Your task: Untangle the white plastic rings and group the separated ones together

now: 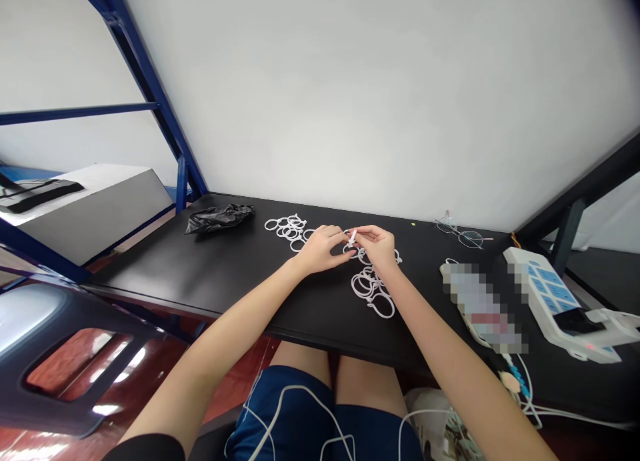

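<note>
My left hand point(325, 249) and my right hand point(376, 247) meet over the middle of the black table. Between their fingertips is a white plastic ring point(353, 237), similar to a curtain ring, with a small tab standing up. Right thumb and forefinger pinch it; the left fingers curl around its other side. Part of it is hidden by the fingers. More white rings point(289, 227) lie in a loose cluster beyond my left hand. Another heap of rings point(370, 284) rests below my right hand, some partly under it.
On the black table point(235, 267), a crumpled black plastic bag point(220, 217) lies at the left. To the right are eyeglasses point(463, 233), a phone point(480, 307) with a cable, and a white power strip point(555, 301). A white wall point(380, 101) rises behind. White cables cross my lap.
</note>
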Tool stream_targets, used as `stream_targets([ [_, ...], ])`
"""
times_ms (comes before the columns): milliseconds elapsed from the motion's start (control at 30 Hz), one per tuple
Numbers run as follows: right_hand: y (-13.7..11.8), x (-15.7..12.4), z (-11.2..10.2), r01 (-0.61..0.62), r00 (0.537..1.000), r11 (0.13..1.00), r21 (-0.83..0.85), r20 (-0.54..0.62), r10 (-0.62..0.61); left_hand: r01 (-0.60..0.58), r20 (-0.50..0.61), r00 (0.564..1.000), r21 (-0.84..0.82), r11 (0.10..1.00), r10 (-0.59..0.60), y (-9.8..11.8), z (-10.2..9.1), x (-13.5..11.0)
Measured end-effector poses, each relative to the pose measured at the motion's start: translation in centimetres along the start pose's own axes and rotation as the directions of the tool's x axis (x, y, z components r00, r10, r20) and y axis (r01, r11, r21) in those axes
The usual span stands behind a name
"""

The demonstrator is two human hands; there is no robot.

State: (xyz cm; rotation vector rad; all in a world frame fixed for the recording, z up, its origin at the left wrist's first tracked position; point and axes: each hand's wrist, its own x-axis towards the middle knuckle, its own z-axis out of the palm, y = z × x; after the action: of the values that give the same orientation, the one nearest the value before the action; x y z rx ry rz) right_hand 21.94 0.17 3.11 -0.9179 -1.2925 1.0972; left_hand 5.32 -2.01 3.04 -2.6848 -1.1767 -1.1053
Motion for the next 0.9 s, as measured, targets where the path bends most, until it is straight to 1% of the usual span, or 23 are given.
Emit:
stream_targets([
  [67,0.0,-0.1,0.0,-0.024,0.999,1.000,0.007,0.032,0.024,-0.001,-0.049,0.999,-0.008,1.000,0.000,-0.1,0.1,0.0],
  [167,-0.2,-0.2,0.0,-0.076,0.992,0.997,0.014,0.100,0.074,-0.031,-0.114,0.993,-0.068,0.997,0.023,-0.3,0.0,-0.1],
  [333,-0.3,-0.2,-0.2,-0.114,0.980,0.994,0.003,0.166,0.112,-0.125,-0.095,0.989,-0.103,0.987,0.116,-0.6,0.0,-0.1],
  [433,-0.1,-0.1,-0.4,-0.120,0.973,0.993,0.006,0.199,0.117,-0.144,-0.103,0.985,-0.054,0.988,0.138,-0.8,0.1,-0.1],
  [567,0.5,0.2,-0.5,-0.137,0.968,0.991,-0.001,0.211,0.134,-0.185,-0.084,0.979,0.035,0.982,0.187,-1.0,0.5,-0.1],
  [700,0.7,0.3,-0.6,-0.144,0.962,0.989,-0.017,0.233,0.144,-0.178,-0.080,0.979,0.106,0.978,0.187,-0.9,0.8,-0.1],
  [900,0.8,0.3,-0.8,-0.153,0.937,0.988,-0.025,0.315,0.152,-0.141,-0.084,0.985,0.116,0.983,0.151,-0.6,0.7,0.0],
])
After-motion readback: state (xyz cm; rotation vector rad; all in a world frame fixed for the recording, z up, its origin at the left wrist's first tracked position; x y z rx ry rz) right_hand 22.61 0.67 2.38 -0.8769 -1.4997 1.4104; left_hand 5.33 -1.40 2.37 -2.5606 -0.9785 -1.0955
